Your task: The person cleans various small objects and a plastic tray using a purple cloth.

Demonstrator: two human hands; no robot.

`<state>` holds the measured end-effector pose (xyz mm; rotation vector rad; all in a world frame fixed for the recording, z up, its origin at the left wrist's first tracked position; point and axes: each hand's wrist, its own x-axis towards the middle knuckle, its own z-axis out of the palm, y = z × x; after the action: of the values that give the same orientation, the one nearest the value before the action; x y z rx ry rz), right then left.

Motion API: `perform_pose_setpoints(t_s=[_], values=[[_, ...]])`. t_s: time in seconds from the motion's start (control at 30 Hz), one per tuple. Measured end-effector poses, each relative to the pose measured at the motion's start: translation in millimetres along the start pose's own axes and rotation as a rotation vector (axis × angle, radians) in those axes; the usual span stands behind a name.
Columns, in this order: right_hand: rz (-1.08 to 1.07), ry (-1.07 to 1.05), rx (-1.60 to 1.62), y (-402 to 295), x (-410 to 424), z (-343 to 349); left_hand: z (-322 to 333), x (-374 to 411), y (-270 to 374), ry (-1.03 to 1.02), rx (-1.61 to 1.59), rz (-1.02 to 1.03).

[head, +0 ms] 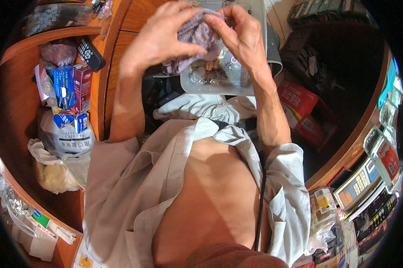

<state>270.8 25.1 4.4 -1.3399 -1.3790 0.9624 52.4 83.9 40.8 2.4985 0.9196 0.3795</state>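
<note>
A bunched grey-purple cloth (201, 31), knitted or terry in texture, is between my two hands near the top of the view. My left hand (161, 37) curls around its left side, thumb in front, fingers partly hidden behind. With thumb and fingers, my right hand (243, 37) pinches the cloth's upper right edge. A loose end of the cloth hangs below my left thumb. Beneath the hands stands a translucent plastic tub (218, 88), with brown bits and shiny clear material (218, 67) inside; I cannot tell what these are.
To the left, an open wooden compartment holds a black remote control (91, 53), small boxes (64, 87) and a printed bag (76, 137). A dark dotted container (273, 47) stands beside the tub. Red boxes (302, 100) lie at right. A calculator (359, 184) is among clutter at far right.
</note>
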Motion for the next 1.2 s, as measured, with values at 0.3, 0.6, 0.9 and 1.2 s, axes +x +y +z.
perform_pose_setpoints(t_s=[0.3,0.6,0.9,1.2], values=[[-0.083,-0.012,-0.173,-7,-16,-18,36,-41,-19,0.36,-0.381,-0.394],[-0.172,-0.331,-0.445,0,-99,-33,45,-55,-53,0.648,-1.062,-0.453],[-0.203,-0.523,-0.847,14,-115,-2,3,-55,-50,1.098,-1.222,-0.429],[-0.193,-0.426,-0.917,-7,-105,-29,-19,-58,-36,1.109,-1.539,-0.589]])
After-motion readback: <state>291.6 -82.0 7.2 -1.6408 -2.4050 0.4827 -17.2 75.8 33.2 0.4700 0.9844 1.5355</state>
